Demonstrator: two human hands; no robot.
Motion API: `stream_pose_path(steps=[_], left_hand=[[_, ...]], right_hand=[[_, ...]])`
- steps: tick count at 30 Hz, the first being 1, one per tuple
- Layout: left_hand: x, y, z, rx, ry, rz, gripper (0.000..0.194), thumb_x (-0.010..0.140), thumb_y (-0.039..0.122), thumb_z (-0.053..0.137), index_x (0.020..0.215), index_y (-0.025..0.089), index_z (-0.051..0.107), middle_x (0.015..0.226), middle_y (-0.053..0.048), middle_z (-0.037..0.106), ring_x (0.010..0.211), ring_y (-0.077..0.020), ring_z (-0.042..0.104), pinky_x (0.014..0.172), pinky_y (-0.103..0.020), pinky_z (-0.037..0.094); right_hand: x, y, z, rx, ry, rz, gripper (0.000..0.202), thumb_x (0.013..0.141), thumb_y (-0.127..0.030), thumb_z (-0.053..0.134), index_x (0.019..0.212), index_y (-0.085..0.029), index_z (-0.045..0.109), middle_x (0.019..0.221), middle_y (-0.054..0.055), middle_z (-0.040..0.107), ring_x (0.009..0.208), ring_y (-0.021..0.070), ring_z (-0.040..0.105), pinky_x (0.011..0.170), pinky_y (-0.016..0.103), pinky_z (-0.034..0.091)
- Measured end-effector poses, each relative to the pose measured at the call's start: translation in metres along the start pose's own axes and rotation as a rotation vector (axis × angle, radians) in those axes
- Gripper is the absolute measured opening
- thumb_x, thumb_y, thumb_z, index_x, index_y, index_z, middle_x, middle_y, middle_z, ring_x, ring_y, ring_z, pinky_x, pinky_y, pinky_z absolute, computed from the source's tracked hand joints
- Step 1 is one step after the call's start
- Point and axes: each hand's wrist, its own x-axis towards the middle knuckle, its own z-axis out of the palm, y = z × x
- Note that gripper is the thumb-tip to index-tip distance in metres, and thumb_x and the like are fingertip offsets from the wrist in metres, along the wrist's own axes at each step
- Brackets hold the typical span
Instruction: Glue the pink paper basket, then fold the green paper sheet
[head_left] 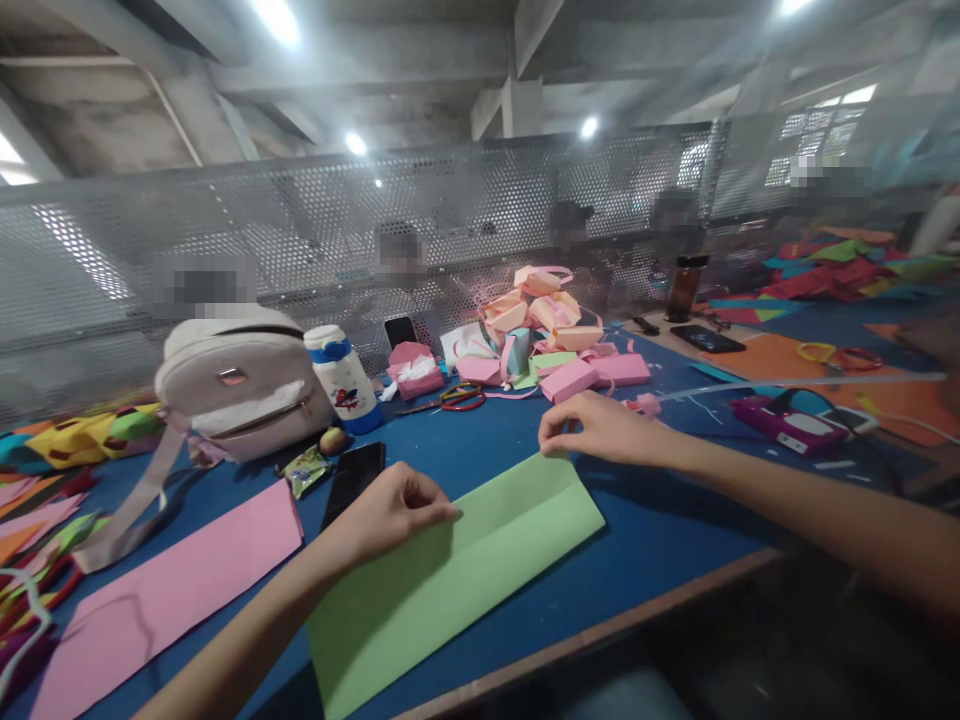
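A sheet of light green paper (450,580) lies on the blue tabletop in front of me, with a lengthwise crease or fold line along it. My left hand (394,515) pinches its far edge near the middle, thumb and fingertips together. At the far right corner of the same edge, my right hand (585,430) pinches the paper between thumb and curled fingers. A sheet of pink paper (180,590) lies flat to the left, partly behind my left forearm. A dark phone (352,480) rests just beyond my left hand.
A pale backpack (240,385) and a white-blue bottle (343,380) stand at the back left. Scissors (450,398) lie before a pile of folded paper pieces (544,320). A purple power strip (787,422) sits at right. A perforated metal partition (465,190) runs behind the table.
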Motion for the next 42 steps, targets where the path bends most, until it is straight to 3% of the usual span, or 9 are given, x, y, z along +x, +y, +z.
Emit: stream_pose_path(steps=[3, 6, 8, 10, 12, 16, 26, 35, 42], left_hand=[[-0.003, -0.002, 0.0, -0.015, 0.0, -0.009, 0.055, 0.077, 0.064, 0.06, 0.058, 0.013, 0.06, 0.051, 0.004, 0.039, 0.049, -0.0088, 0.032, 0.045, -0.021, 0.023], [-0.003, -0.002, 0.002, -0.024, 0.014, -0.012, 0.055, 0.076, 0.065, 0.061, 0.06, 0.012, 0.063, 0.051, 0.004, 0.04, 0.049, -0.009, 0.032, 0.045, -0.021, 0.023], [-0.001, -0.001, 0.003, -0.029, 0.026, -0.01, 0.054, 0.075, 0.063, 0.063, 0.06, 0.012, 0.065, 0.052, 0.003, 0.043, 0.05, -0.0092, 0.034, 0.045, -0.021, 0.024], [0.003, 0.003, 0.005, -0.035, 0.034, -0.007, 0.052, 0.074, 0.061, 0.065, 0.062, 0.011, 0.068, 0.053, 0.002, 0.047, 0.05, -0.0096, 0.035, 0.045, -0.021, 0.025], [0.008, 0.007, 0.008, -0.038, 0.039, 0.002, 0.05, 0.074, 0.06, 0.066, 0.066, 0.01, 0.071, 0.055, 0.001, 0.05, 0.05, -0.0101, 0.037, 0.045, -0.021, 0.025], [0.01, 0.014, 0.011, -0.029, 0.067, 0.032, 0.048, 0.076, 0.057, 0.064, 0.069, 0.011, 0.074, 0.055, 0.002, 0.051, 0.052, -0.0103, 0.037, 0.046, -0.021, 0.025], [-0.023, -0.012, 0.008, -0.021, 0.12, -0.057, 0.052, 0.08, 0.057, 0.058, 0.071, 0.01, 0.077, 0.054, -0.002, 0.054, 0.052, -0.0114, 0.038, 0.046, -0.021, 0.026], [-0.057, -0.035, -0.003, -0.068, 0.21, -0.146, 0.048, 0.072, 0.059, 0.063, 0.065, 0.014, 0.078, 0.063, -0.006, 0.07, 0.06, -0.0185, 0.057, 0.056, -0.024, 0.042], [-0.054, -0.044, -0.016, -0.209, 0.202, -0.181, 0.048, 0.069, 0.062, 0.069, 0.071, 0.015, 0.079, 0.072, -0.01, 0.076, 0.066, -0.022, 0.067, 0.063, -0.027, 0.052]], right_hand=[[-0.006, 0.001, -0.009, -0.146, 0.138, -0.001, 0.012, 0.088, -0.028, 0.065, 0.08, -0.021, 0.071, 0.083, -0.001, 0.074, 0.077, 0.0172, 0.065, 0.066, 0.026, 0.039], [-0.011, -0.002, -0.017, -0.422, 0.451, -0.008, 0.015, 0.094, -0.026, 0.059, 0.084, -0.021, 0.07, 0.088, 0.001, 0.074, 0.08, 0.0194, 0.065, 0.065, 0.028, 0.037], [-0.013, -0.008, -0.016, -0.464, 0.572, -0.037, 0.017, 0.097, -0.023, 0.054, 0.089, -0.02, 0.069, 0.093, 0.003, 0.074, 0.084, 0.0202, 0.066, 0.068, 0.029, 0.038], [-0.011, -0.016, -0.007, -0.398, 0.525, -0.129, 0.015, 0.098, -0.024, 0.055, 0.1, -0.019, 0.068, 0.103, 0.005, 0.074, 0.093, 0.0206, 0.066, 0.076, 0.03, 0.041], [-0.005, -0.025, 0.009, -0.356, 0.36, -0.249, 0.02, 0.095, -0.029, 0.061, 0.112, -0.019, 0.066, 0.113, 0.006, 0.072, 0.101, 0.0219, 0.065, 0.085, 0.032, 0.041], [0.008, -0.034, 0.039, -0.324, 0.112, -0.287, 0.014, 0.095, -0.029, 0.063, 0.089, -0.021, 0.073, 0.091, 0.001, 0.076, 0.085, 0.0193, 0.066, 0.075, 0.03, 0.038], [0.012, -0.02, 0.037, -0.161, 0.056, -0.156, 0.012, 0.09, -0.023, 0.067, 0.082, -0.023, 0.077, 0.084, 0.0, 0.075, 0.08, 0.0181, 0.063, 0.068, 0.026, 0.034], [0.01, -0.004, 0.037, -0.064, -0.007, -0.075, 0.015, 0.088, -0.028, 0.065, 0.081, -0.022, 0.076, 0.077, -0.001, 0.074, 0.071, 0.015, 0.062, 0.063, 0.025, 0.035], [-0.006, -0.006, 0.033, 0.087, -0.099, 0.008, 0.023, 0.088, -0.032, 0.058, 0.076, -0.017, 0.071, 0.066, -0.001, 0.064, 0.06, 0.0131, 0.052, 0.055, 0.023, 0.031]])
